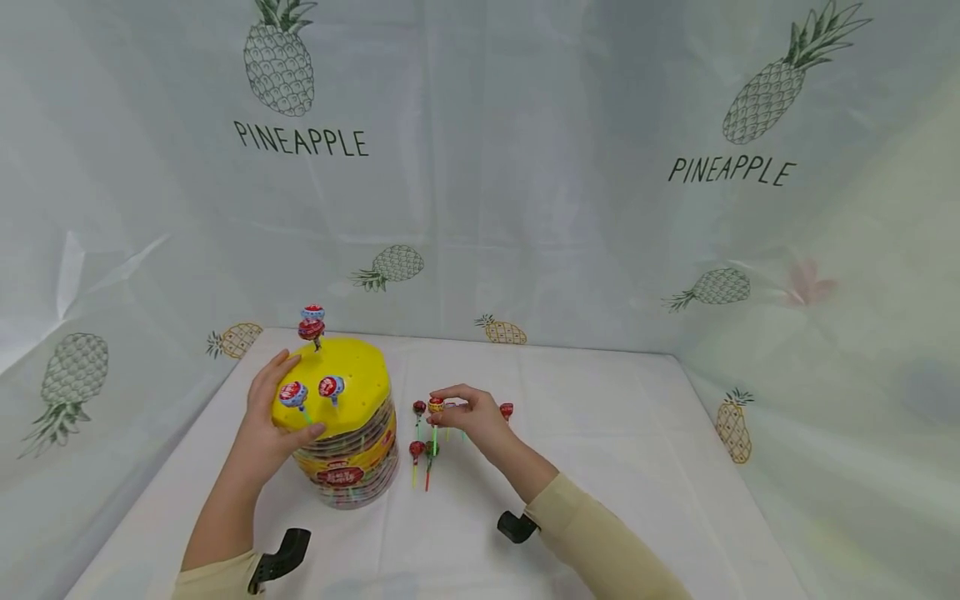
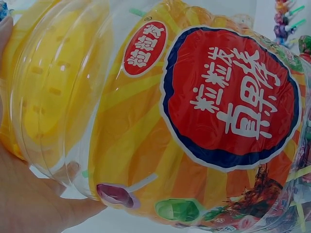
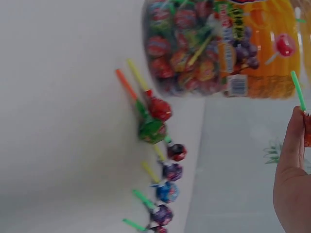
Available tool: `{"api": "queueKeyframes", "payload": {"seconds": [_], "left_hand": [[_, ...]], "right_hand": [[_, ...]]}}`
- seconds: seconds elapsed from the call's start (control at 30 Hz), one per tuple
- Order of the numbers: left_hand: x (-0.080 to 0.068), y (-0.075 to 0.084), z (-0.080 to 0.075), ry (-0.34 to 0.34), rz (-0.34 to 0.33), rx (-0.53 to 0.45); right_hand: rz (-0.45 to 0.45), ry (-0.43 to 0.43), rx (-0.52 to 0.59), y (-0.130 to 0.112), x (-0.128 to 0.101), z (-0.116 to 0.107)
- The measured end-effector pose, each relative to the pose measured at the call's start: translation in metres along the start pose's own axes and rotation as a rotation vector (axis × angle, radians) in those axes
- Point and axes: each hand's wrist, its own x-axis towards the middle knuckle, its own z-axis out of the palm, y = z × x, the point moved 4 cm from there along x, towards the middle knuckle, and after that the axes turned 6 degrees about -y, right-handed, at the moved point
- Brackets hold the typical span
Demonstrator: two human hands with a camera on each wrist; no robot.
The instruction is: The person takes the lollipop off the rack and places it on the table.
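A clear plastic candy jar (image 1: 347,477) with a yellow lid (image 1: 360,367) stands on the left of the table, tilted a little in the head view. My left hand (image 1: 262,417) grips it around the lid, thumb at the near side. Several wrapped lollipops, such as a blue-and-red lollipop (image 1: 331,387), stick up from the lid. Right of the jar, my right hand (image 1: 476,421) pinches a red-and-yellow lollipop (image 1: 436,405) by its candy head, its green stick (image 3: 298,90) pointing down in the head view. The jar's orange label (image 2: 131,126) fills the left wrist view.
Several lollipops lie on the white table (image 1: 600,467) beside the jar, among them a green lollipop (image 3: 152,131), a red lollipop (image 3: 160,109) and a blue lollipop (image 3: 166,191). Cloth sheeting (image 1: 525,208) printed with pineapples hangs behind and at both sides.
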Motion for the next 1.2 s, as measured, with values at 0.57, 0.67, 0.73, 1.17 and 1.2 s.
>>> {"api": "queueKeyframes", "payload": {"seconds": [0.57, 0.67, 0.73, 1.17, 1.2], "left_hand": [[0.0, 0.002, -0.001, 0.008, 0.004, -0.001], [0.0, 0.001, -0.002, 0.01, 0.006, 0.001], [0.001, 0.001, -0.002, 0.01, 0.009, 0.001], [0.0, -0.001, 0.0, 0.007, 0.012, -0.006], [0.0, -0.001, 0.0, 0.008, 0.015, -0.008]], "right_hand": [[0.079, 0.093, -0.284, 0.051, 0.006, -0.018], [0.105, 0.107, -0.347, 0.058, 0.007, -0.02], [0.117, 0.113, -0.385, 0.063, 0.008, -0.022], [0.105, 0.025, -0.476, 0.086, 0.011, -0.023], [0.097, 0.023, -0.489, 0.086, 0.011, -0.022]]}}
